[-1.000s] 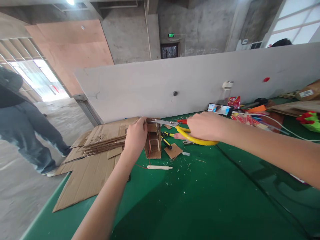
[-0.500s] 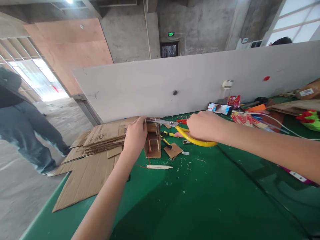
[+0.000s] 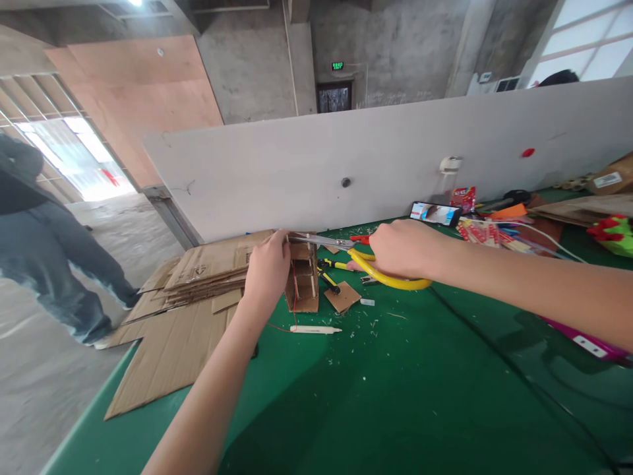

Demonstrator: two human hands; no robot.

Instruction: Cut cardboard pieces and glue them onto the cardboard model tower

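My left hand (image 3: 270, 264) is closed on the left side of a small cardboard box (image 3: 305, 300) with inner shelves, which stands on the green table. In my right hand (image 3: 395, 247) are scissors (image 3: 410, 284) with yellow handles. Their metal blades lie across the top of the box and reach toward my left fingertips; whether they bite into the cardboard I cannot tell. A thin red wire (image 3: 295, 284) hangs down the front of the box to a white pen (image 3: 315, 330). Right of the box are a yellow-and-black tool (image 3: 328, 280) and a square cardboard piece (image 3: 343, 298).
Stacked cardboard sheets (image 3: 182, 343) cover the table's left part. A phone (image 3: 435, 213) leans near the grey partition (image 3: 277, 178). Coloured packets (image 3: 487, 235), a black cable (image 3: 475, 336) and a purple object (image 3: 588, 343) lie to the right. A person (image 3: 54, 251) stands beyond the left edge.
Both hands, the scissors and the box keep nearly the same place. Only the camera view has shifted very slightly.
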